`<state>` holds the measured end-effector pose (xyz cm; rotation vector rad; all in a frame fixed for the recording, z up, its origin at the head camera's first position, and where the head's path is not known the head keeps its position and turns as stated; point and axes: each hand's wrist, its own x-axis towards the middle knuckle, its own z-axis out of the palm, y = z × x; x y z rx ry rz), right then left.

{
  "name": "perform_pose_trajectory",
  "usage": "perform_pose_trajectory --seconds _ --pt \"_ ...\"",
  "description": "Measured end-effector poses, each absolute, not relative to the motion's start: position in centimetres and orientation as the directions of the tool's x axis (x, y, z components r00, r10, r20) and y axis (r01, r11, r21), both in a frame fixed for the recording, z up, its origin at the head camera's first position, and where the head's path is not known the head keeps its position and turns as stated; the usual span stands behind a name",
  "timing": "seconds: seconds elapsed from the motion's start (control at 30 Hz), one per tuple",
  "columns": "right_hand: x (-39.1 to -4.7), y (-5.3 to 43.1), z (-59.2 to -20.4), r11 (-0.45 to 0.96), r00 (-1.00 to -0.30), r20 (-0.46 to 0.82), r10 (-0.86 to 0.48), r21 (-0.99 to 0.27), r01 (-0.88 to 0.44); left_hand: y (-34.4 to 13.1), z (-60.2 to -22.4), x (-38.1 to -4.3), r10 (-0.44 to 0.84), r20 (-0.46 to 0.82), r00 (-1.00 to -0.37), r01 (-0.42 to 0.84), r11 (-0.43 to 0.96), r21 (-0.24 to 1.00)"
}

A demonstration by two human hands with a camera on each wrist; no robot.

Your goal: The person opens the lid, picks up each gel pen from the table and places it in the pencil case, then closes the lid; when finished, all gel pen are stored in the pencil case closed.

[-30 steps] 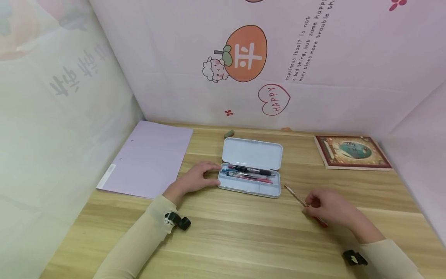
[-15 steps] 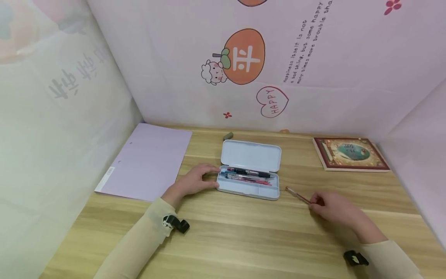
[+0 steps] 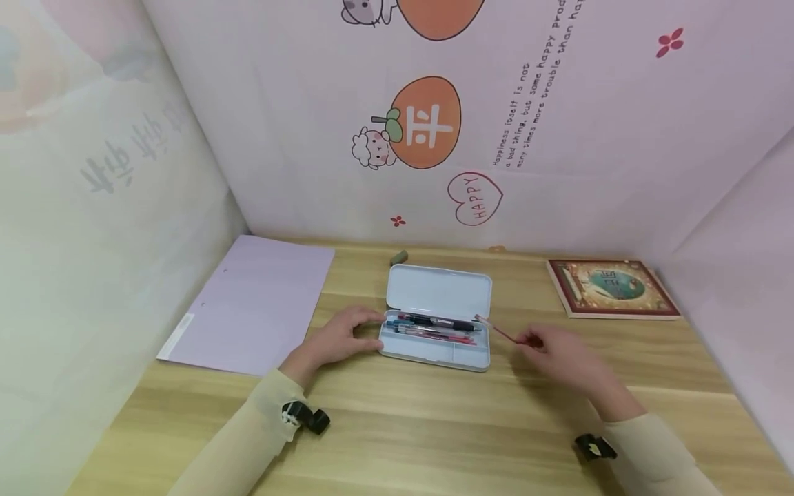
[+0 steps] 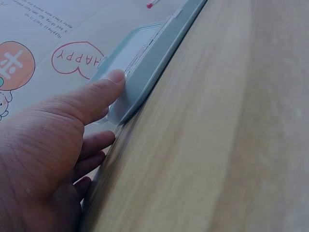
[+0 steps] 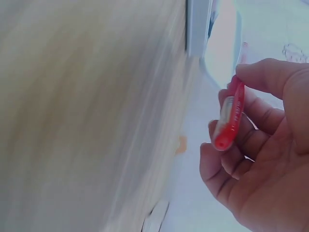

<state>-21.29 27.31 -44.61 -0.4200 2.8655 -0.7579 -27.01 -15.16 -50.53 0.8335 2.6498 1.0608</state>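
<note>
My left hand [image 3: 341,335] rests at the left end of an open light-blue pencil case [image 3: 412,350], thumb and forefinger touching it. In the left wrist view its thumb [image 4: 104,92] lies against the case's wall, other fingers lower by the table. Several pens [image 3: 434,333] lie in the case's rear compartment; its front compartments show bare. My right hand [image 3: 561,358] pinches a red pen [image 3: 505,335] between thumb and fingers, its clear tip at the case's right end. The right wrist view shows the pen's red end [image 5: 231,118] towards the camera.
A lilac folder [image 3: 260,303] lies at the left of the wooden table [image 3: 422,427]. At the back right is a book [image 3: 614,288] with a decorated cover. A small green block [image 3: 399,257] sits behind the case's raised lid [image 3: 439,289]. Printed sheeting walls off the back and sides.
My right hand has raised the red pen from the table and carried it left to the case's right end. The left hand stays at the case. The head view has tilted up slightly.
</note>
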Motion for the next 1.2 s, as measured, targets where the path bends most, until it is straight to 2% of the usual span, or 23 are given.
perform_pose_trajectory --seconds 0.5,0.63,1.2 --pt "-24.7 20.5 -44.8 0.766 -0.94 0.001 -0.341 -0.579 -0.279 -15.1 -50.9 -26.8 0.554 0.052 -0.831 0.431 0.582 0.689" --pt "-25.4 19.3 -45.2 0.767 -0.933 0.009 -0.36 -0.567 -0.302 -15.2 -50.8 -26.9 0.554 0.04 -0.832 0.427 0.593 0.682" --pt "-26.0 17.8 -45.4 0.764 -0.912 -0.006 -0.411 -0.548 -0.341 -15.2 -50.8 -27.0 0.552 0.044 -0.833 0.422 0.581 0.696"
